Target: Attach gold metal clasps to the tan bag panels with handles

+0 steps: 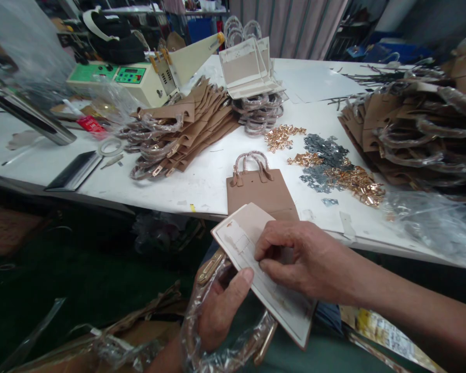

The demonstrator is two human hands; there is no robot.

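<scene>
My left hand (221, 305) grips a flat tan bag panel (248, 238) from below, thumb on its pale inner face. The panel's plastic-wrapped handle (202, 336) with a gold clasp hangs under that hand. My right hand (306, 256) rests on the panel's face with fingers curled and pinched together; what they pinch is too small to make out. A small tan bag (262, 189) with wrapped handles lies on the white table (209, 176) just beyond my hands.
Piles of tan bag parts lie at centre left (186, 124) and far right (411, 129). Gold and grey metal fittings (334, 168) are scattered on the table. A green-panelled machine (140, 77), tape roll (111, 146) and clear plastic bags (435, 223) are nearby.
</scene>
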